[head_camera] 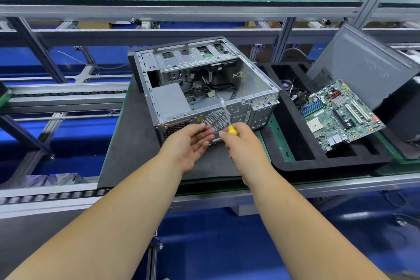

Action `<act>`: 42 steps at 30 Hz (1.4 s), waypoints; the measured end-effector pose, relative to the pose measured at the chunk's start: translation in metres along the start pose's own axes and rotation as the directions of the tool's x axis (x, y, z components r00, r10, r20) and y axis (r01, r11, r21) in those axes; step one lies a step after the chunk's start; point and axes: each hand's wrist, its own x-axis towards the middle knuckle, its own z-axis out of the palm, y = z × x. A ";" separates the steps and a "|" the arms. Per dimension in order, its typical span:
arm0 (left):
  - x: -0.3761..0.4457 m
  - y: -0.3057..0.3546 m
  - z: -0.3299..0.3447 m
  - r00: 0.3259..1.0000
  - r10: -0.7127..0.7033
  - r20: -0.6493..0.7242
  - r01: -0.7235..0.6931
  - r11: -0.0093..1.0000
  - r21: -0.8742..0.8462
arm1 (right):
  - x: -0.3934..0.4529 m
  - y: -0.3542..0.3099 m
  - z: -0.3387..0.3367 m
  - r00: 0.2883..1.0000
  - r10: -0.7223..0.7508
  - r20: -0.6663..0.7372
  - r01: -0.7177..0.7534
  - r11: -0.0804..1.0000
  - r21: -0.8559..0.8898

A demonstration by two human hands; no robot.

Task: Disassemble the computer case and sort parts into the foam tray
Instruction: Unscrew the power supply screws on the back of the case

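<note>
The opened computer case (204, 88) sits on the tabletop's dark mat (127, 143). Before its rear panel, the left hand (191, 145) hovers, fingers relaxed wide; the right hand (244, 143) grips a yellow-handled screwdriver (229, 124). Rightward, the foam tray (318, 159) holds a motherboard (341, 116), with a side panel (363, 63) leaning behind.

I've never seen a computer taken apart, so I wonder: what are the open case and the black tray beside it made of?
The computer case looks like bare sheet metal: grey, faintly reflective, with punched vent holes and folded edges. The foam tray looks like matte black foam: dull, no shine, thick soft-edged walls around cut-out pockets, though the exact foam type can't be told.
</note>
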 end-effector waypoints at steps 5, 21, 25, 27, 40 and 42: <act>-0.005 -0.007 0.012 0.987 0.054 0.152 -0.082 0.979 0.188 | 0.014 -0.005 -0.010 1.000 -0.005 0.021 0.001 0.986 0.167; 0.020 -0.029 0.057 0.966 0.199 0.165 -0.259 0.761 0.594 | 0.085 0.067 -0.122 0.965 0.026 -0.262 -0.089 0.969 -0.231; 0.024 -0.034 0.068 0.934 0.317 0.165 -0.348 0.703 0.620 | 0.111 0.102 -0.161 0.945 0.150 -0.291 -0.230 0.936 -0.265; 0.025 -0.035 0.072 0.914 0.374 0.160 -0.387 0.678 0.626 | 0.119 0.114 -0.172 0.941 0.199 -0.273 -0.276 0.920 -0.280; 0.004 -0.008 0.054 0.735 0.669 0.116 -0.520 0.445 0.729 | 0.110 0.070 -0.151 0.983 0.090 -0.157 -0.110 0.986 -0.123; -0.001 0.000 0.041 0.687 0.721 0.091 -0.518 0.397 0.758 | 0.103 0.050 -0.140 0.992 0.054 -0.117 -0.065 0.993 -0.097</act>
